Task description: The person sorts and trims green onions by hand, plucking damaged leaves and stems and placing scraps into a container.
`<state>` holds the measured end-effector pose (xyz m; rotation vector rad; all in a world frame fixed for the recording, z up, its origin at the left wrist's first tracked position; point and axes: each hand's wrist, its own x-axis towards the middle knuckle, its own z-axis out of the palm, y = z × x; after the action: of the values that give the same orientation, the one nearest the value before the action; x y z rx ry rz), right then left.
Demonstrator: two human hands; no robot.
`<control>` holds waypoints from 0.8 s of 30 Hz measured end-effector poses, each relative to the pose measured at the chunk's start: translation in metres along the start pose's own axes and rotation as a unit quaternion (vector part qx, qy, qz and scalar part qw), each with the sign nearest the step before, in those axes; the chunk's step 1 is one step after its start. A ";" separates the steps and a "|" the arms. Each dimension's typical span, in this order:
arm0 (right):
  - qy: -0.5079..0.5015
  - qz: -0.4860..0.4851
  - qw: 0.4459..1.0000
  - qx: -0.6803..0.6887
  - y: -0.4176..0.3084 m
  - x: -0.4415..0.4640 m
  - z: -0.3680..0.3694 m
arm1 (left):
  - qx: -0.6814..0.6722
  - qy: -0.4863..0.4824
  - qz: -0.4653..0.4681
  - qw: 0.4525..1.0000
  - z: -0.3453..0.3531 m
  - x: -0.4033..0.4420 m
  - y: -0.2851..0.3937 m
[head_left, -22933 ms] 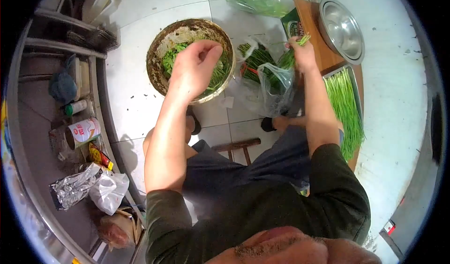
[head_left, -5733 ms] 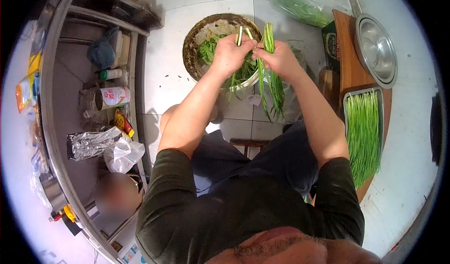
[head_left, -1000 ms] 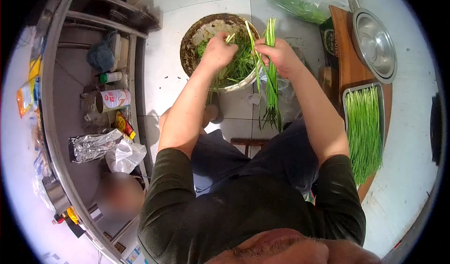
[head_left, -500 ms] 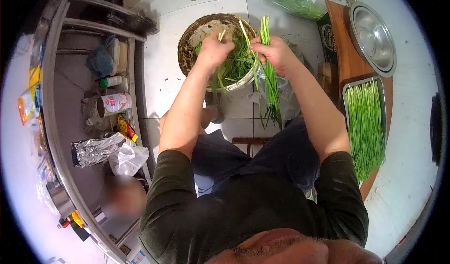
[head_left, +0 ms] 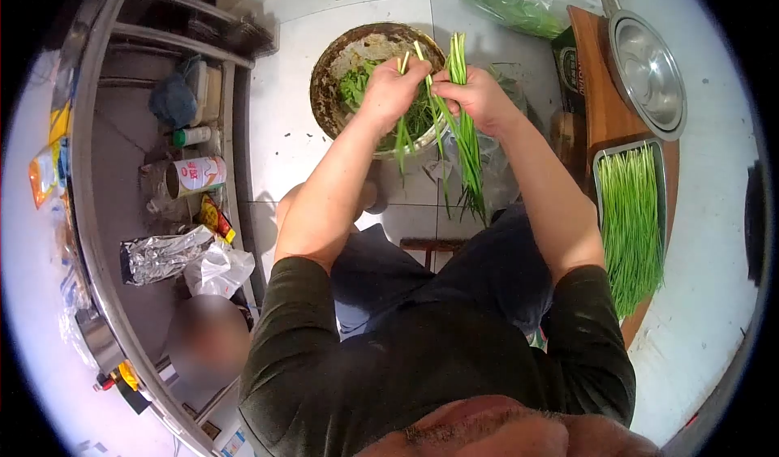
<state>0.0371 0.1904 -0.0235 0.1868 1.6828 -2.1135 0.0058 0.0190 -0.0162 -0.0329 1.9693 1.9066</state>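
My right hand [head_left: 477,98] is closed around a bunch of garlic chives [head_left: 469,153], pale ends up and green leaves hanging down. My left hand [head_left: 396,90] pinches a few chive stalks [head_left: 402,137] whose pale ends poke out above the fingers. The two hands are close together, with a stalk [head_left: 430,80] between them. Under them stands a round, stained bucket [head_left: 326,64] with green leaves and trimmings [head_left: 355,84] inside, partly hidden by my left hand. On the right, a metal tray [head_left: 664,188] holds many chives [head_left: 631,230] laid side by side.
Steel bowls [head_left: 645,64] stand on a wooden board [head_left: 596,76] at the right. A plastic bag of greens [head_left: 511,3] lies on the tiled floor beyond. On the left, a metal-framed shelf [head_left: 231,161] holds a can [head_left: 199,176], a white bag [head_left: 219,269] and other items.
My left hand has moved right, from over the bucket to beside my right hand, and stalks now hang from it. More leaves show in the bucket. My right hand has barely moved.
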 end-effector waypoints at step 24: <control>0.124 -0.019 0.991 0.041 -0.002 0.002 0.003 | -0.106 0.032 0.018 0.994 -0.017 0.001 0.012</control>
<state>0.0348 0.1874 -0.0219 0.4624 1.7459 -2.2674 -0.0035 0.0037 -0.0052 -0.1203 1.8105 2.1553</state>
